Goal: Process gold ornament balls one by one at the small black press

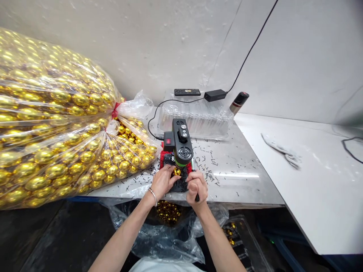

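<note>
A small black bench drill press (183, 139) with a red switch stands on the tabletop. Under its head sits a shiny gold ball (177, 172). My left hand (163, 182) pinches this ball from the left, thumb in front and fingers behind. My right hand (196, 187) is wrapped round the black lever handle (197, 197) on the machine's right side. The lower end of the drill head is hidden behind the housing, so I cannot see whether a bit touches the ball.
Large clear bags of gold balls (56, 143) lie at left. Behind the machine are a clear plastic tray (198, 122), a power adapter (215, 95) and a spray can (239, 102). Black shavings litter the table. Below its edge hangs an open bag of gold balls (168, 212).
</note>
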### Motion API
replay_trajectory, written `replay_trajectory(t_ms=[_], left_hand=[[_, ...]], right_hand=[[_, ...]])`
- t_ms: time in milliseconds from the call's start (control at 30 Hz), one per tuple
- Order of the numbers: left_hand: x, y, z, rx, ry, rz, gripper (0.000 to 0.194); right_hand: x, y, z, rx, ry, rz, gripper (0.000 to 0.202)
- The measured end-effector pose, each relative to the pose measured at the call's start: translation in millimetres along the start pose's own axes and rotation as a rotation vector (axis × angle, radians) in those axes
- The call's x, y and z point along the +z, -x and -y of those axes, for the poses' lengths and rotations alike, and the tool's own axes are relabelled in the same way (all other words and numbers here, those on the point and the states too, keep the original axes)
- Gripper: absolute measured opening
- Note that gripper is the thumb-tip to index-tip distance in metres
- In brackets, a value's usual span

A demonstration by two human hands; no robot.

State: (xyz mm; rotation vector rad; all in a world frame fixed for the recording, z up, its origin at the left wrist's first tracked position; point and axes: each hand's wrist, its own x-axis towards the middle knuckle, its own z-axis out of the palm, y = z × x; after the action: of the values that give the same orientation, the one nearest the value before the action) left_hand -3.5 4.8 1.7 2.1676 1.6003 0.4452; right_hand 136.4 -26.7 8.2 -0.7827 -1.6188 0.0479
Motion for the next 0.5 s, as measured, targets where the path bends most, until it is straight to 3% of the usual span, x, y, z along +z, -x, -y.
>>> replay_trajectory(t_ms=[133, 300, 500], left_hand=[[-1.2, 0.0, 0.1, -0.009, -0.009, 0.018, 0.030], [0.7, -0.5, 1.1, -0.002, 0.002, 0.011, 0.029], [0.2, 2.5, 4.8, 0.009, 0.144, -0.074, 0.033]], right_hand=[[6.2, 9.3, -11.2, -0.015, 0.027, -0.054, 0.032], [6.4, 10.1, -11.3, -0.093, 0.052, 0.018, 0.028], [-5.4, -36.7, 23.0, 0.124, -0.024, -0.084, 0.031]])
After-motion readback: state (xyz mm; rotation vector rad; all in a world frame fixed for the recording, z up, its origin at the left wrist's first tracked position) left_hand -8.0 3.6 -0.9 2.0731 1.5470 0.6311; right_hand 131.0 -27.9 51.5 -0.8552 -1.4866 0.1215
